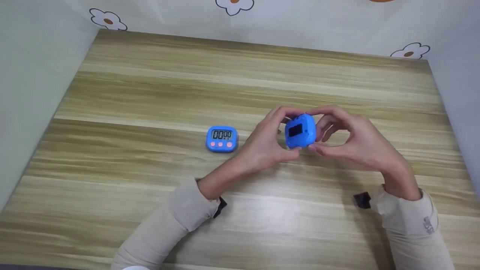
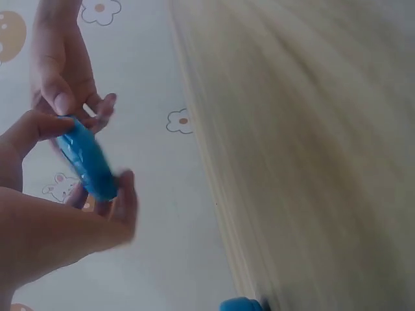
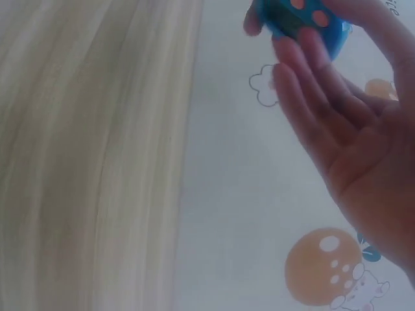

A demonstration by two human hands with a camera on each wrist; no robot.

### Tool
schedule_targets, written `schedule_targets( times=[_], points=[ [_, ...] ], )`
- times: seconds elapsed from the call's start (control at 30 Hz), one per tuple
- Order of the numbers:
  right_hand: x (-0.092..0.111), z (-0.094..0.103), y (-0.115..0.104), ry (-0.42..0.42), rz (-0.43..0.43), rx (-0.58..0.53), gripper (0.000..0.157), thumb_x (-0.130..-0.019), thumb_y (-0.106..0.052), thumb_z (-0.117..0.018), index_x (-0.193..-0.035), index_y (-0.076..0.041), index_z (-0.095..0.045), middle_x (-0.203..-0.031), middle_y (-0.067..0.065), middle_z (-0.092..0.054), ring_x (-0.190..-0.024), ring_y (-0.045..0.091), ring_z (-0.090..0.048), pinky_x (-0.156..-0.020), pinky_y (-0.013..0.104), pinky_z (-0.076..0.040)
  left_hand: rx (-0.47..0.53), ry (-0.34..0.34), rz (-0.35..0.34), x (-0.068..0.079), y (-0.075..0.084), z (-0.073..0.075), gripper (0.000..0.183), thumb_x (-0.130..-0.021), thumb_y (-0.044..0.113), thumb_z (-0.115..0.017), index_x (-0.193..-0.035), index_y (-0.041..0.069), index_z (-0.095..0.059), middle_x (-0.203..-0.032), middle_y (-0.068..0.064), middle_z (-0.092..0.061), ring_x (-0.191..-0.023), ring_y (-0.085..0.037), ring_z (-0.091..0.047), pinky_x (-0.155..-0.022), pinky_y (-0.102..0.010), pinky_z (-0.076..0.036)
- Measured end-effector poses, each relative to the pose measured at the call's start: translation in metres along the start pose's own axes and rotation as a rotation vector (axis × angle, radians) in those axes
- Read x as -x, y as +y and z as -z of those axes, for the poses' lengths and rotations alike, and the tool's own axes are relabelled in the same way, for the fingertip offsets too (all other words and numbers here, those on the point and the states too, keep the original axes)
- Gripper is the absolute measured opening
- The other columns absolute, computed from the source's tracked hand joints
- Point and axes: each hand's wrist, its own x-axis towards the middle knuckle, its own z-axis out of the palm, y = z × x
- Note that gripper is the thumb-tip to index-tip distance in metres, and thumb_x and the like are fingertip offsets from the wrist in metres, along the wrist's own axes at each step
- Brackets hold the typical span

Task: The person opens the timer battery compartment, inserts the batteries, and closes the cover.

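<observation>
Both hands hold a blue digital timer (image 1: pixel 301 131) above the table, its back with a black rectangle turned toward the head view. My left hand (image 1: pixel 264 142) grips its left side, thumb at the lower edge and index finger at the top. From the right, my right hand (image 1: pixel 358 138) pinches it between a thumb below and an index finger at the upper edge. Pink buttons on the timer's front (image 3: pixel 320 18) show in the right wrist view. A second blue timer (image 1: pixel 221 139) lies face up on the table left of the hands, reading 00 00, with pink buttons.
The wood-grain table (image 1: pixel 150 93) spreads under both arms. Pale walls with flower prints (image 1: pixel 108 19) stand at its back and sides. Dark pieces (image 1: pixel 362 200) stick out at the cuffs of both sleeves.
</observation>
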Motion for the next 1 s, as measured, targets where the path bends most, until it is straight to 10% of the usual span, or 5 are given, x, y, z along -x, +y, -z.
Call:
schedule_targets(
  times=[0.27,0.57,0.87,1.0],
  points=[
    [-0.005,-0.005,-0.004,0.011,0.037,-0.03,0.059,-0.076,0.001,-0.082,-0.13,-0.001,-0.059,-0.084,0.008,-0.06,-0.078,0.023,-0.057,-0.072,0.029,-0.05,0.186,-0.031,0.0,0.0,0.0,-0.002,0.074,-0.075,-0.001,-0.079,-0.135,0.007,-0.037,-0.125,-0.008,-0.054,-0.11,-0.014,-0.054,-0.092,-0.027,-0.049],
    [-0.004,-0.003,-0.001,0.021,0.033,0.096,0.068,-0.072,-0.002,-0.086,-0.132,-0.002,-0.054,-0.124,0.007,-0.057,-0.101,0.02,-0.056,-0.079,0.03,-0.05,0.384,-0.027,0.032,-0.001,0.003,0.006,0.076,-0.075,-0.006,-0.077,-0.136,0.009,-0.035,-0.133,-0.006,-0.049,-0.114,-0.017,-0.055,-0.098,-0.029,-0.046],
    [-0.003,-0.002,0.0,0.05,0.039,0.101,0.063,-0.072,-0.002,-0.086,-0.129,-0.003,-0.059,-0.122,0.003,-0.062,-0.096,0.019,-0.058,-0.078,0.025,-0.05,0.373,-0.052,0.016,-0.002,0.003,0.009,0.069,-0.076,-0.009,-0.074,-0.134,0.008,-0.041,-0.132,-0.005,-0.048,-0.115,-0.016,-0.055,-0.098,-0.028,-0.046],
    [-0.003,-0.005,0.01,0.065,0.041,0.118,0.062,-0.072,-0.008,-0.088,-0.128,-0.007,-0.06,-0.119,0.001,-0.063,-0.093,0.014,-0.058,-0.075,0.026,-0.051,0.221,-0.066,0.033,-0.001,0.006,0.017,0.07,-0.075,-0.005,-0.078,-0.134,0.011,-0.044,-0.13,-0.002,-0.046,-0.115,-0.015,-0.054,-0.097,-0.026,-0.046]
  ],
)
